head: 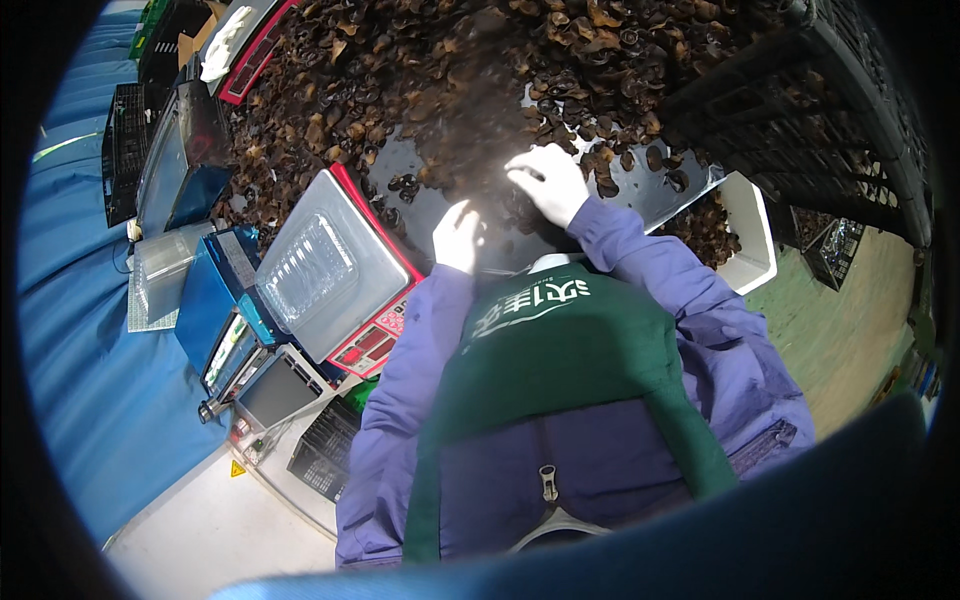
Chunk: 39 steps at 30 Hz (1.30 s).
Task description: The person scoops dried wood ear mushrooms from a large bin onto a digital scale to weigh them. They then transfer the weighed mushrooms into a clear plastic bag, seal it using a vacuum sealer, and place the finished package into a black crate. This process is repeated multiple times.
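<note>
A broad heap of dried, dark brown wood ear fungus (420, 75) spreads before me on a shiny grey work surface (435, 217). My left hand (457, 236), white-gloved and overexposed, hovers at the near edge with its fingers bent; whether it pinches a piece is unclear. My right hand (551, 184), also white-gloved, is over the surface to the right, with a gap between thumb and fingers and nothing seen in it. Blurred fungus pieces (480, 142) lie beyond and between the two hands.
Left of me, a red-framed digital scale (375, 345) carries a clear plastic tray (315, 255). A blue machine (217, 277) stands beyond it. On the right are a black plastic crate (862, 112) and a white bin (757, 240) holding fungus. Another scale (247, 67) bears white gloves (223, 45).
</note>
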Each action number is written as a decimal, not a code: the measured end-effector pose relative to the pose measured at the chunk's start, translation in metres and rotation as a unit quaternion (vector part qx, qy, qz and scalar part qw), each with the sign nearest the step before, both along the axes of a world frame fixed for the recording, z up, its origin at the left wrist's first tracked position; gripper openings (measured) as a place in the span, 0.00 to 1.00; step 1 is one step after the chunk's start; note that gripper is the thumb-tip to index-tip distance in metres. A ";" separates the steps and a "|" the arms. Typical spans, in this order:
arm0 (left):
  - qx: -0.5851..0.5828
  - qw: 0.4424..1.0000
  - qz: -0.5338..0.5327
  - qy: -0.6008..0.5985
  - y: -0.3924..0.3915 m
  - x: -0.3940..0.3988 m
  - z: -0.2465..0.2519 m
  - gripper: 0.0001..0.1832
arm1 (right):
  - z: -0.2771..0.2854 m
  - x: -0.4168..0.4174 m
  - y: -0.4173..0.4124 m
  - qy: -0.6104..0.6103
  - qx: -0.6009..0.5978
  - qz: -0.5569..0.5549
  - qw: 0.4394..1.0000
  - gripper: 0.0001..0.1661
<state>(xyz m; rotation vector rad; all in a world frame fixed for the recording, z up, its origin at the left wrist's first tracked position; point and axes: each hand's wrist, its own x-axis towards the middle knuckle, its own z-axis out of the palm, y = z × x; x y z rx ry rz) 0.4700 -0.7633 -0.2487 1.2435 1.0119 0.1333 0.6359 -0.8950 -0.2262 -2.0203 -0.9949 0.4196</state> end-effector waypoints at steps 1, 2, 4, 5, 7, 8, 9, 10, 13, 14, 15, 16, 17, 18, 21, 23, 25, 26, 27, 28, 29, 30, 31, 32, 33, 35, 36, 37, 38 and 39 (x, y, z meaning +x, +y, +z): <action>-0.044 0.999 0.004 -0.025 0.008 -0.002 -0.004 0.17 | 0.013 0.006 0.000 0.100 -0.016 -0.017 0.995 0.10; -0.075 0.997 0.008 -0.022 0.011 0.000 -0.002 0.18 | -0.016 0.006 -0.005 0.084 0.097 -0.055 0.990 0.11; -0.122 0.992 0.013 -0.033 0.016 0.002 0.003 0.18 | -0.009 0.014 -0.019 0.286 0.126 -0.064 0.948 0.12; -0.137 0.989 0.012 -0.046 0.018 0.003 0.005 0.18 | -0.014 0.021 -0.029 0.321 0.137 -0.048 0.936 0.13; -0.105 0.994 -0.016 -0.035 0.020 0.007 0.007 0.17 | -0.033 0.023 -0.050 0.344 0.112 -0.074 0.929 0.13; -0.054 0.998 -0.041 -0.012 0.024 0.010 0.009 0.16 | -0.046 0.025 -0.061 0.373 0.082 -0.087 0.920 0.14; -0.005 0.998 -0.063 0.010 0.025 0.014 0.012 0.15 | -0.046 0.024 -0.064 0.454 0.086 -0.121 0.879 0.15; 0.034 0.999 -0.035 0.015 0.023 0.021 0.020 0.14 | -0.040 0.023 -0.065 0.527 0.093 -0.163 0.829 0.16; 0.256 0.964 -0.070 -0.026 0.038 0.038 0.007 0.23 | -0.021 0.008 -0.070 0.522 0.122 -0.190 0.823 0.20; 0.302 0.948 -0.095 -0.011 0.044 0.042 0.006 0.28 | -0.023 0.004 -0.075 0.505 0.141 -0.188 0.830 0.22; 0.347 0.930 -0.122 0.004 0.046 0.054 0.021 0.33 | -0.025 0.000 -0.080 0.488 0.161 -0.189 0.837 0.25; 0.422 0.895 -0.141 0.027 0.050 0.061 0.032 0.37 | -0.026 -0.003 -0.084 0.440 0.140 -0.180 0.869 0.32; 0.437 0.889 -0.129 0.030 0.056 0.068 0.033 0.36 | -0.023 -0.009 -0.090 0.382 0.113 -0.180 0.900 0.33; 0.451 0.883 -0.124 0.041 0.066 0.072 0.030 0.35 | -0.015 -0.016 -0.095 0.321 0.085 -0.177 0.926 0.35; 0.484 0.861 -0.136 0.077 0.098 0.081 0.010 0.35 | 0.000 -0.029 -0.107 0.189 -0.019 -0.124 0.974 0.45; 0.547 0.819 -0.160 0.066 0.107 0.081 -0.005 0.35 | 0.005 -0.034 -0.103 0.149 -0.049 -0.087 0.984 0.49; 0.525 0.828 -0.193 0.046 0.098 0.091 0.002 0.35 | 0.010 -0.035 -0.096 0.164 -0.075 -0.076 0.981 0.49; 0.501 0.839 -0.205 0.058 0.091 0.092 0.005 0.35 | 0.010 -0.032 -0.089 0.115 -0.057 -0.087 0.988 0.48; 0.469 0.856 -0.213 0.031 0.090 0.089 0.001 0.35 | 0.009 -0.028 -0.081 0.066 -0.037 -0.093 0.993 0.47; 0.463 0.857 -0.227 0.014 0.084 0.089 0.005 0.35 | 0.015 -0.020 -0.069 0.048 -0.019 -0.104 0.993 0.45; 0.455 0.857 -0.242 -0.004 0.076 0.087 0.009 0.34 | 0.019 -0.010 -0.057 0.029 -0.001 -0.115 0.993 0.43; 0.436 0.863 -0.254 0.000 0.070 0.087 0.013 0.34 | 0.014 -0.002 -0.048 -0.018 -0.032 -0.098 0.994 0.38; 0.446 0.856 -0.262 -0.018 0.064 0.088 0.020 0.34 | -0.001 0.006 -0.038 -0.049 -0.021 -0.072 0.996 0.31; 0.458 0.851 -0.255 -0.036 0.064 0.087 0.020 0.34 | -0.010 0.011 -0.038 -0.003 -0.019 -0.071 0.997 0.26; 0.470 0.846 -0.246 -0.053 0.066 0.085 0.018 0.34 | -0.006 0.016 -0.035 0.043 -0.017 -0.067 0.997 0.22; 0.462 0.859 -0.217 -0.034 0.069 0.084 0.033 0.34 | 0.019 0.035 -0.048 0.132 -0.015 -0.087 0.987 0.17; 0.487 0.848 -0.206 -0.036 0.080 0.079 0.026 0.35 | 0.024 0.046 -0.069 0.149 0.074 -0.058 0.984 0.17; 0.536 0.818 -0.204 -0.048 0.090 0.076 0.025 0.36 | 0.033 0.062 -0.094 0.240 0.052 -0.022 0.969 0.21; 0.524 0.830 -0.193 -0.022 0.100 0.071 0.022 0.36 | 0.050 0.081 -0.121 0.309 -0.054 0.062 0.948 0.25; 0.509 0.841 -0.183 0.003 0.108 0.070 0.018 0.36 | 0.077 0.090 -0.140 0.312 -0.189 0.072 0.928 0.29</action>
